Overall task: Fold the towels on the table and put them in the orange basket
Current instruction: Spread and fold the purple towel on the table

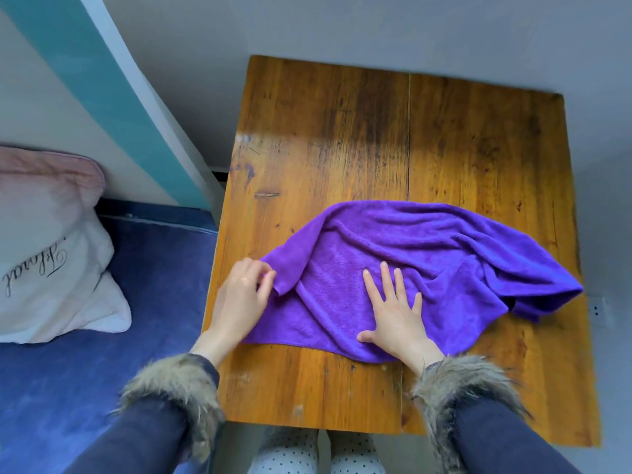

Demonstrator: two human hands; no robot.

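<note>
A purple towel (427, 254) lies rumpled across the near half of the wooden table (376, 131), its right end bunched up at the table's right edge. My left hand (241, 295) pinches the towel's left corner between thumb and fingers. With fingers spread, my right hand (396, 316) presses flat on the towel's near middle. No orange basket is in view.
A bed with a blue cover (102, 336) and a white and pink pillow (48, 254) stands to the left of the table. A grey wall runs behind the table. My knees in dotted trousers (318, 453) show under the table's front edge.
</note>
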